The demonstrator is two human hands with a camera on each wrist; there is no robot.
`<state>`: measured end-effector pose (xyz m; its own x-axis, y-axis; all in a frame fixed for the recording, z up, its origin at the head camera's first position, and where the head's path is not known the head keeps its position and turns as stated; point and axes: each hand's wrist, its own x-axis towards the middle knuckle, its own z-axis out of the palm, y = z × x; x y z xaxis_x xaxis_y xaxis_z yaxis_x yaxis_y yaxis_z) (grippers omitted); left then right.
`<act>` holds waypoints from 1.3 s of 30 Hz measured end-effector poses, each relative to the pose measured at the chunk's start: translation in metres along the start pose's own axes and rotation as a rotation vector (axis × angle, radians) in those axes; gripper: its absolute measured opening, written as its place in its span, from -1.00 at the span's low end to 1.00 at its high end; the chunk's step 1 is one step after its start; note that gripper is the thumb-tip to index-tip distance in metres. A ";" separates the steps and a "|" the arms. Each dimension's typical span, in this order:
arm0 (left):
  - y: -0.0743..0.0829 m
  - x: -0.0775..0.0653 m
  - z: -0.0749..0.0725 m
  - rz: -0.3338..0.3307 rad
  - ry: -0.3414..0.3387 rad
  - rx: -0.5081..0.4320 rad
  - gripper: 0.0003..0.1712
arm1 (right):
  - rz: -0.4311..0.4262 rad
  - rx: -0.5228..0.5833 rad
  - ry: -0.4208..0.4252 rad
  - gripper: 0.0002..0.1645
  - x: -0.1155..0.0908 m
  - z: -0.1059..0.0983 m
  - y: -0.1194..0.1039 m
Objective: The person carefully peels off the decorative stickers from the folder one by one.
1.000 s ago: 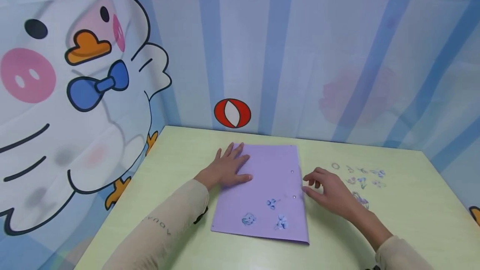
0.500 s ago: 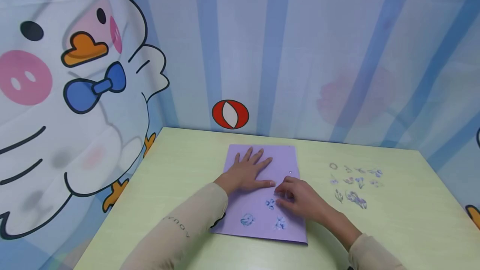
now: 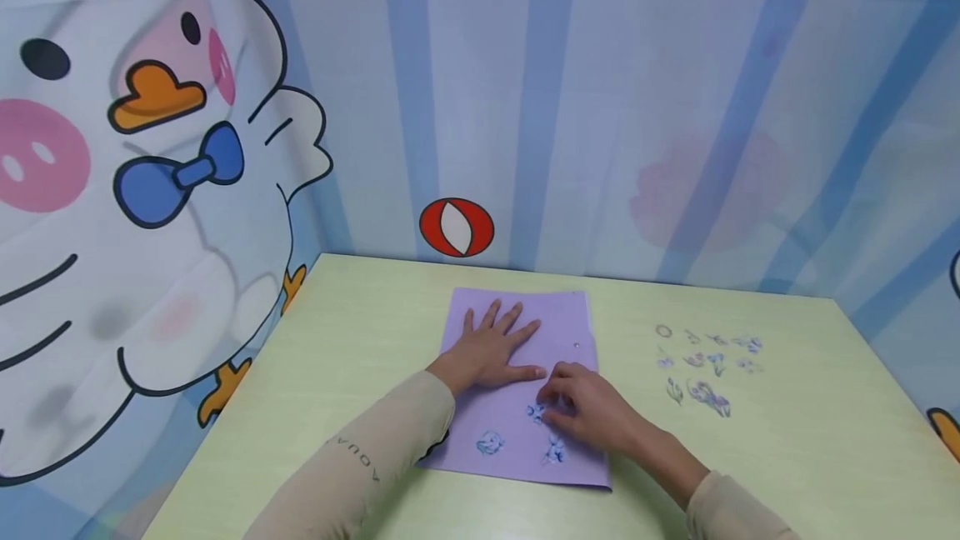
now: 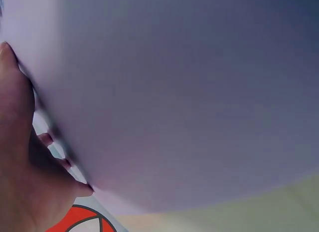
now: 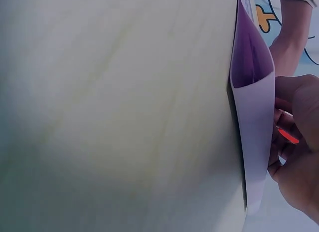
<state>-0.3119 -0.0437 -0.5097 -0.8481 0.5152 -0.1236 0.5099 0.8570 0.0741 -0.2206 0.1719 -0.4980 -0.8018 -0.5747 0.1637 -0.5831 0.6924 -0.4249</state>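
A thin purple folder (image 3: 517,473) lies on the table, with several blue flower stickers on its lower part. My left hand (image 3: 491,357) rests on its upper left with fingers spread; in the left wrist view the hand (image 4: 30,157) is seen edge-on along the purple surface. Over the folder's right side is my right hand (image 3: 588,407), fingers bent, thumb and fingertips at the right of a blue flower sticker (image 3: 536,413). Whether they pinch it is hidden. Below are a second sticker (image 3: 553,450) and a third (image 3: 490,442). The right wrist view shows the folder's gaping side edge (image 5: 253,87).
Several small flower stickers (image 3: 708,398) and a little ring-shaped one (image 3: 663,331) lie in rows on the pale table (image 3: 765,457), right of the folder. A cartoon-printed cloth (image 3: 600,107) stands behind the table and to its left.
My right hand has come left from beside the folder's edge to the flower sticker. My left hand has slid right, further onto the folder. The view has shifted slightly.
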 end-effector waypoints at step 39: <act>0.005 -0.005 -0.005 -0.011 -0.002 0.035 0.06 | 0.143 0.062 0.009 -0.86 0.013 0.005 -0.011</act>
<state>-0.3061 -0.0417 -0.5040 -0.8535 0.5057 -0.1258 0.5052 0.8622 0.0382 -0.2244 0.1547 -0.4956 -0.8774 -0.4680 0.1059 -0.4541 0.7385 -0.4984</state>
